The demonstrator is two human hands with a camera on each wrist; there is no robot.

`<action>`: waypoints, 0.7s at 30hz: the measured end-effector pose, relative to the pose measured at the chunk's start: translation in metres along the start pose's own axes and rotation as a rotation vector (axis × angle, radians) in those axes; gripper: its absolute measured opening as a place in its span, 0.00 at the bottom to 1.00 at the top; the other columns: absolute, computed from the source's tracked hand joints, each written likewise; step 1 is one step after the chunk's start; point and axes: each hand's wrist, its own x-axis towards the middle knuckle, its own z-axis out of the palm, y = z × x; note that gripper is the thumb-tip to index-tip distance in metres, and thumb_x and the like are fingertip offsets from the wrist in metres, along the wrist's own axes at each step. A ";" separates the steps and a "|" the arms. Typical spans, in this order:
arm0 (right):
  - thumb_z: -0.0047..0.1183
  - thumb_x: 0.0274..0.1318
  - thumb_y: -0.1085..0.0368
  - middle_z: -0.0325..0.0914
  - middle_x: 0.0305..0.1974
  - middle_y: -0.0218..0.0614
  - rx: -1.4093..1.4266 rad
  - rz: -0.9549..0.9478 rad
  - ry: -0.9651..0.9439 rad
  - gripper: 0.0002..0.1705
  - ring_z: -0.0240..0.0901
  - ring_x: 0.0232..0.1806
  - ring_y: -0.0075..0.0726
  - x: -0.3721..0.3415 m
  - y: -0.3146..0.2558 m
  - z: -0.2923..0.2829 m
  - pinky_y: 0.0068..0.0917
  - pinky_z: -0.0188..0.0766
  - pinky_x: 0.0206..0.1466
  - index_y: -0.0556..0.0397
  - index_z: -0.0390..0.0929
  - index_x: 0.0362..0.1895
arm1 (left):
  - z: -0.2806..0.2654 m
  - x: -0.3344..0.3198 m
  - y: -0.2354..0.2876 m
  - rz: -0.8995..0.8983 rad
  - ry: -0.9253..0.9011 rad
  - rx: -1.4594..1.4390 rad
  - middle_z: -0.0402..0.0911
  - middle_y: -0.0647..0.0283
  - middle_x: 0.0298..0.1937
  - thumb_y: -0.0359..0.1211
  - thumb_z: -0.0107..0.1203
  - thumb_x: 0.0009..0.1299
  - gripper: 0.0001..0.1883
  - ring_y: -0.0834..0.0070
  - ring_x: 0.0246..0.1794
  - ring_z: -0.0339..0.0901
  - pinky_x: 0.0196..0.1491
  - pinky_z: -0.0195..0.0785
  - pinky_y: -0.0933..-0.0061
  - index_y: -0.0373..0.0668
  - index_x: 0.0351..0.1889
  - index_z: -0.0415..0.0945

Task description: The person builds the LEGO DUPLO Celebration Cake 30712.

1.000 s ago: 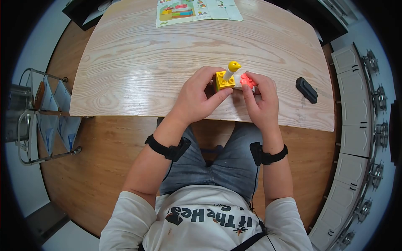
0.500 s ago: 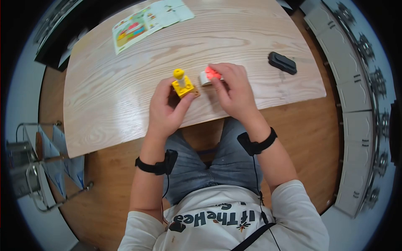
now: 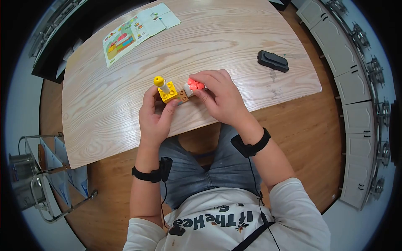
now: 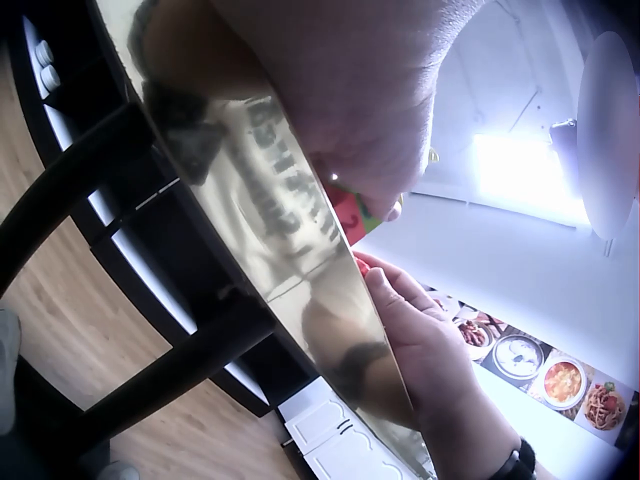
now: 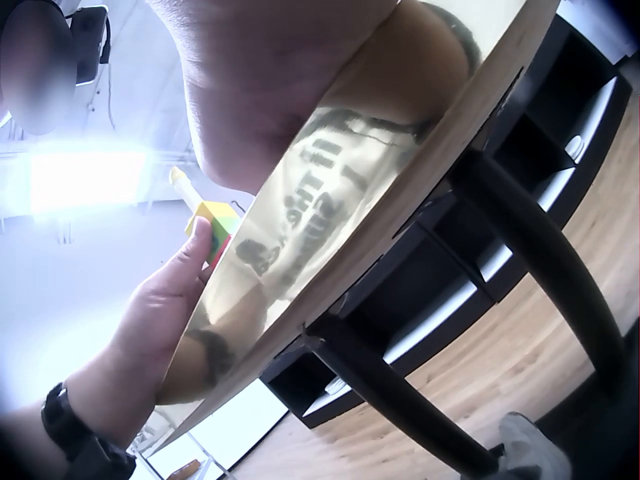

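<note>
In the head view, my left hand [image 3: 154, 119] grips a small stack of toy building bricks, thumb on the near side. On top is a yellow brick [image 3: 168, 93] bearing a white candle piece [image 3: 166, 87] with a yellow flame tip [image 3: 159, 80]. A brown studded brick [image 3: 183, 96] juts out to its right. Between thumb and fingers, my right hand [image 3: 224, 98] pinches a coral flower-shaped piece [image 3: 195, 84] with a white piece [image 3: 188, 89] under it, right at the brown brick's edge. Green and red brick sides [image 5: 217, 240] show lower in the stack in the right wrist view.
An unfolded picture instruction sheet [image 3: 125, 39] lies at the table's far left. To the right rests a black oblong object [image 3: 273, 61]. The wooden table's front edge [image 3: 113, 154] runs close below my hands. A wheeled metal cart [image 3: 54, 171] stands off to the left.
The head view has swung, shifting the table scene. The white and coral pieces parted from the left-hand stack half a second ago, then came back beside the brown brick, which now shows more.
</note>
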 end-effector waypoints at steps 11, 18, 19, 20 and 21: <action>0.71 0.63 0.60 0.84 0.57 0.43 0.158 0.117 0.052 0.26 0.76 0.59 0.53 -0.003 0.000 -0.001 0.42 0.77 0.64 0.50 0.84 0.64 | 0.004 0.002 -0.001 -0.043 -0.019 -0.123 0.82 0.57 0.65 0.32 0.72 0.76 0.33 0.70 0.62 0.83 0.64 0.77 0.67 0.36 0.76 0.70; 0.72 0.62 0.59 0.78 0.66 0.45 -0.419 0.071 0.083 0.31 0.72 0.68 0.58 0.006 0.041 -0.082 0.55 0.69 0.71 0.45 0.81 0.69 | -0.006 0.006 -0.007 0.134 0.025 0.289 0.80 0.51 0.70 0.42 0.75 0.73 0.39 0.61 0.65 0.81 0.68 0.75 0.60 0.37 0.77 0.69; 0.72 0.62 0.59 0.77 0.69 0.46 -0.534 0.167 0.043 0.33 0.71 0.70 0.60 0.010 0.046 -0.098 0.57 0.68 0.72 0.42 0.80 0.72 | -0.006 0.006 -0.006 0.100 0.009 0.265 0.80 0.51 0.70 0.41 0.75 0.73 0.39 0.61 0.65 0.82 0.67 0.76 0.60 0.37 0.77 0.69; 0.71 0.63 0.58 0.76 0.70 0.47 -0.628 0.245 -0.018 0.35 0.70 0.71 0.61 0.011 0.052 -0.110 0.58 0.68 0.73 0.40 0.78 0.74 | -0.005 0.006 -0.006 0.067 -0.010 0.240 0.79 0.50 0.70 0.41 0.76 0.72 0.39 0.61 0.65 0.82 0.67 0.77 0.61 0.37 0.77 0.69; 0.71 0.63 0.58 0.75 0.71 0.47 -0.719 0.324 -0.078 0.37 0.69 0.72 0.62 0.012 0.058 -0.119 0.58 0.68 0.73 0.38 0.76 0.76 | -0.005 0.006 -0.005 0.035 -0.029 0.216 0.79 0.50 0.69 0.40 0.76 0.72 0.39 0.61 0.65 0.82 0.66 0.77 0.61 0.37 0.77 0.69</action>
